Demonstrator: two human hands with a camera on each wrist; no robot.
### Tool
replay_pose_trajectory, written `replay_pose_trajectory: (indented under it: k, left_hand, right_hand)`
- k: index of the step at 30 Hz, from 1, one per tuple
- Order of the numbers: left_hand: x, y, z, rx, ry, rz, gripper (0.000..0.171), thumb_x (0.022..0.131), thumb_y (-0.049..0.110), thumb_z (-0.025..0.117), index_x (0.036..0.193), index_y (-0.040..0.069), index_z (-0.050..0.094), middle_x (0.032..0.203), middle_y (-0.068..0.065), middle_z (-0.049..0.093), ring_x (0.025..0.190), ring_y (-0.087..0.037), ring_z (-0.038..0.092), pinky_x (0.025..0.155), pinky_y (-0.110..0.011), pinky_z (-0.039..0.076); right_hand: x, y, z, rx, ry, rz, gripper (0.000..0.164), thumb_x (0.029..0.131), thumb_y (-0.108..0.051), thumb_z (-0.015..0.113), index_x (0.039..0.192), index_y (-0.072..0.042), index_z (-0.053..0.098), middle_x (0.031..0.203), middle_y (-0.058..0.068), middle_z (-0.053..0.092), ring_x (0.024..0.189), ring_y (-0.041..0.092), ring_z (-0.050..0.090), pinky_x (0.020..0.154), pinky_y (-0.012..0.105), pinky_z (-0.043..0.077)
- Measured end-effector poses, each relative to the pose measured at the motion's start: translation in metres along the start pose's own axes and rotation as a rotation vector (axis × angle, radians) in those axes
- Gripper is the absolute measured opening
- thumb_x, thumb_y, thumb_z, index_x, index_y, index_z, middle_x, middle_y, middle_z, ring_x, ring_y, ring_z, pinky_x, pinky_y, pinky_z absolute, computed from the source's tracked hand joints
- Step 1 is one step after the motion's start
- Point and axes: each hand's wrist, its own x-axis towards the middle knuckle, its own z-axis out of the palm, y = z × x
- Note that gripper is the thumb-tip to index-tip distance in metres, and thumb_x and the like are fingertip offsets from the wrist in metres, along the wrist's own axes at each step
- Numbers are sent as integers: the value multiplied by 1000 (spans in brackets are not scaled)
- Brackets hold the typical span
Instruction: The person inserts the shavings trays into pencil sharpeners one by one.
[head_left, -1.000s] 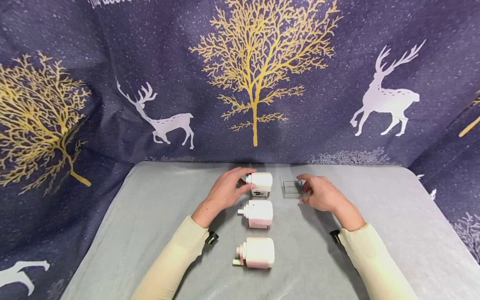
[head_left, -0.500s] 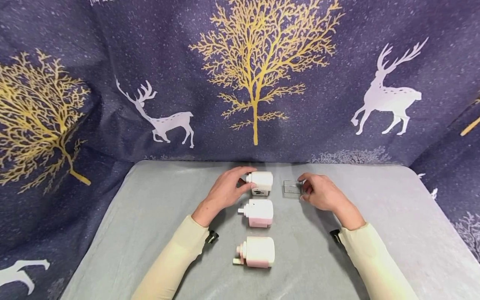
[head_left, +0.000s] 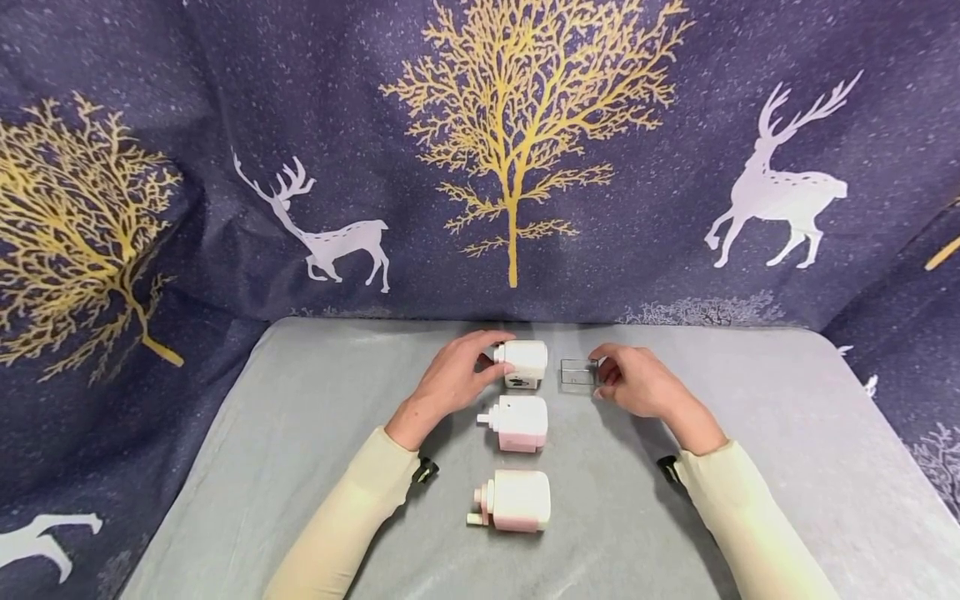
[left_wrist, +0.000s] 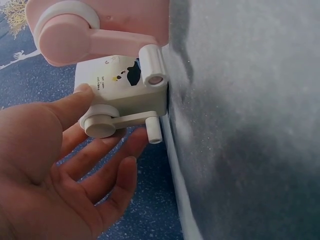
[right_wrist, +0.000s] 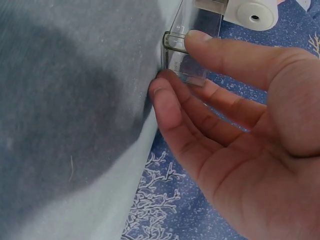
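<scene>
At the table's far side, my left hand holds a white crank pencil sharpener between thumb and fingers. In the left wrist view, that sharpener shows a dark printed picture and a crank handle turned towards the hand. My right hand pinches one end of a clear, dark-edged shavings drawer, which stands just right of the sharpener with a small gap between them. In the right wrist view, my thumb lies on the drawer, and a white part with a round hole shows beyond it.
Nearer me on the grey-covered table stand two more pencil sharpeners in a row: a pink-and-white one and another pink-and-white one closest. A dark blue cloth with trees and deer hangs behind the table.
My right hand has moved the clear drawer a little to the left, nearer the far sharpener. My left hand keeps its hold on the sharpener in about the same place.
</scene>
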Motion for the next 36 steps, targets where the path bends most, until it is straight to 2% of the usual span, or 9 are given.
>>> replay_pose_trajectory:
  k: [4,18,26,36]
  left_hand:
    - [0,0,-1,-6,-2,1,49,90,41,67,137,28,57,128,10,58,89,-6,61,77,-30,51]
    - [0,0,0,2,-1,-1,49,90,41,67,136,29,57,128,11,58,87,-1,59,79,-28,50]
    - [-1,1,-2,-1,-3,-7,49,90,40,67,136,26,58,128,9,58,89,-9,62,79,-31,50]
    - [0,0,-1,12,0,-6,50,89,43,67,136,27,58,128,10,58,88,-5,61,78,-29,50]
  right_hand:
    - [2,0,0,18,-23,10,49,73,-2,76,120,2,61,87,6,69,79,17,65,77,39,54]
    - [6,-8,1,25,-51,31,51,74,-2,77,123,2,61,88,5,70,80,15,65,79,40,54]
    - [10,-14,3,25,-52,31,52,74,-2,77,123,3,61,89,6,70,80,16,65,78,39,55]
    - [15,-18,7,27,-50,23,51,73,-1,77,121,3,61,88,6,70,79,16,65,78,39,54]
